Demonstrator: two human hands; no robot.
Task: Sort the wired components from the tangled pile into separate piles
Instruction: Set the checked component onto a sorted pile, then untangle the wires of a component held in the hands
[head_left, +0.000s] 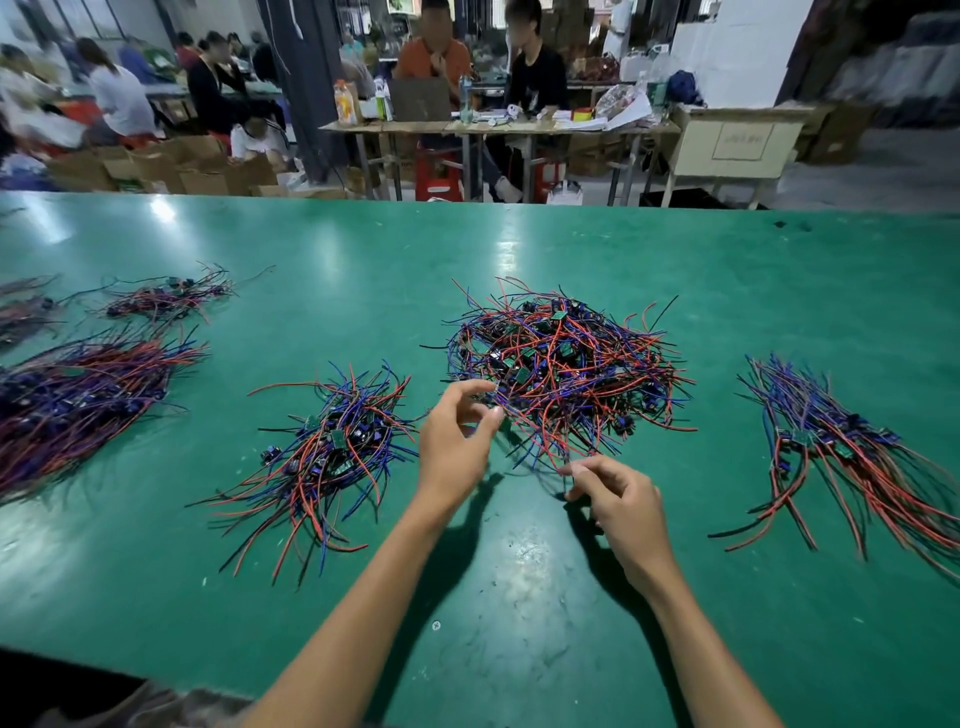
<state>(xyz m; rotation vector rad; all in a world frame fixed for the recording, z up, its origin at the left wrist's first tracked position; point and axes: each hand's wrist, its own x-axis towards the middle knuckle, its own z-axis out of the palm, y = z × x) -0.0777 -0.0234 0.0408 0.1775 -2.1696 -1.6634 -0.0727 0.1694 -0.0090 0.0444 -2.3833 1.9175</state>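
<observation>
The tangled pile of red, blue and black wires with small green boards lies at the middle of the green table. My left hand hovers at the pile's near-left edge, thumb and fingers curved and apart, with nothing plainly held. My right hand is at the pile's near edge; its thumb and forefinger pinch the end of a red wire that leads into the tangle. A looser pile of components lies to the left of my hands. A combed pile lies to the right.
More wire bundles lie at the left: a big one, a small one farther back, and another cut off by the frame edge. Beyond the table's far edge people sit at desks among cardboard boxes.
</observation>
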